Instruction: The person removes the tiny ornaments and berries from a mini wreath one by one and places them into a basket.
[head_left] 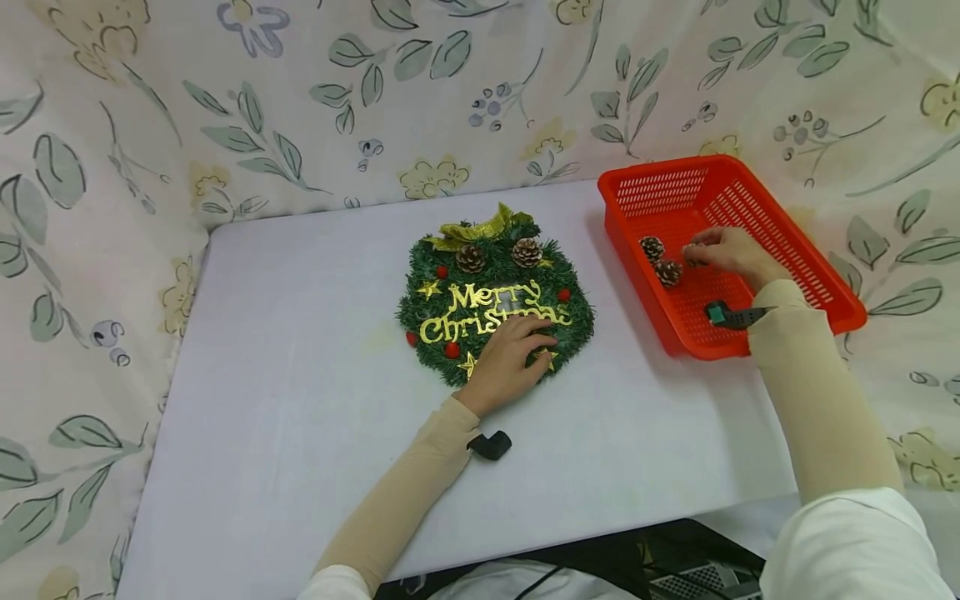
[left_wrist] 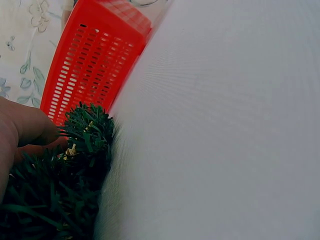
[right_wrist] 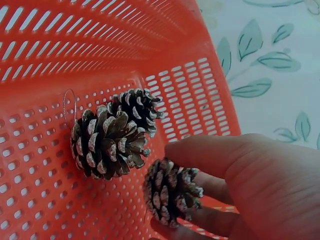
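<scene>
Right wrist view showed the right hand [right_wrist: 260, 190] pinching a pine cone [right_wrist: 171, 192] in the red basket [right_wrist: 45, 210], a pick-up step whose next move likely called for lifting it toward the wreath [head_left: 495, 292] at nine o'clock, where the left hand [head_left: 510, 358] rested flat.

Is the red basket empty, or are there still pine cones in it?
Not empty. The red basket holds two loose pine cones; the right hand pinches a third pine cone.

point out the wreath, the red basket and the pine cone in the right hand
wreath [head_left: 427, 312], head view, green left side
red basket [head_left: 780, 221], head view, slotted floor
pine cone [right_wrist: 167, 192], right wrist view, its scales
right hand [right_wrist: 250, 175], right wrist view, its fingers
</scene>
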